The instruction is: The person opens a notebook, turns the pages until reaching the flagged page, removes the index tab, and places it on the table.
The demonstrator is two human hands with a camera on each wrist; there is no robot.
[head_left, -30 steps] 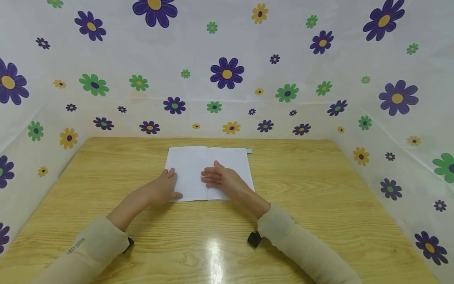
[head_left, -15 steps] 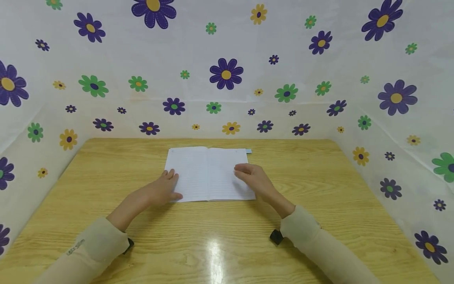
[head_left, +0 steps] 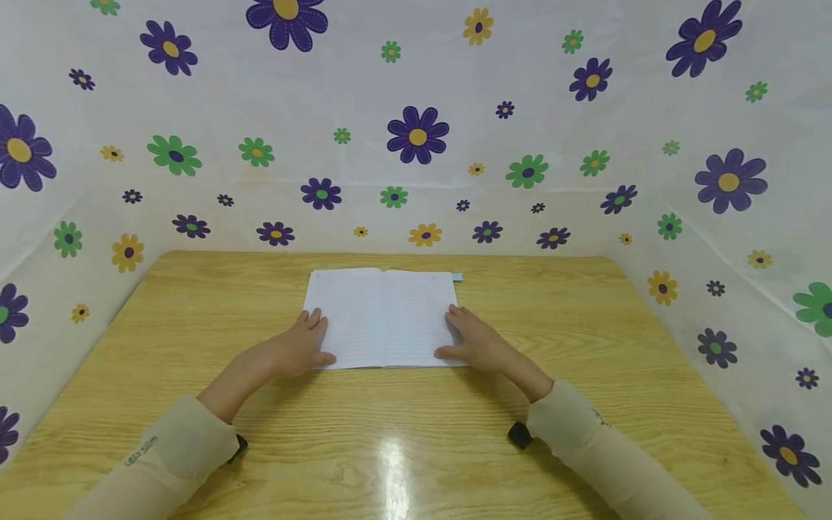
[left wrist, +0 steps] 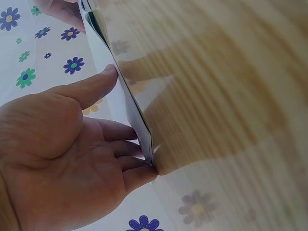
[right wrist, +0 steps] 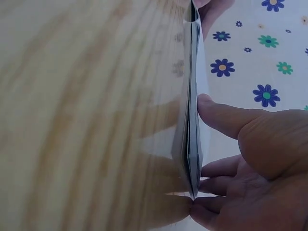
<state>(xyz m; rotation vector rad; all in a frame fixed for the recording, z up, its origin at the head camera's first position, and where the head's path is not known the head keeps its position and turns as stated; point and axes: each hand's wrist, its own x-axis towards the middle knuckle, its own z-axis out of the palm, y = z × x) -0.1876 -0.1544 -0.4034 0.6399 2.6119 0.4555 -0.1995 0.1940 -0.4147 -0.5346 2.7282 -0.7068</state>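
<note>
The notebook lies open on the desk: opening appears done, release not yet. Left hand and right hand touch its outer edges, each grip wide.

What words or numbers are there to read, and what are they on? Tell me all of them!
"Let's Slim", on the left sleeve: that's my best reading, as the letters are a bit blurry.
Dark marks on the right sleeve: too blurred to read.
Faint marks near the top of the open notebook's pages: too small to read.
I can read no numbers anywhere.
</note>
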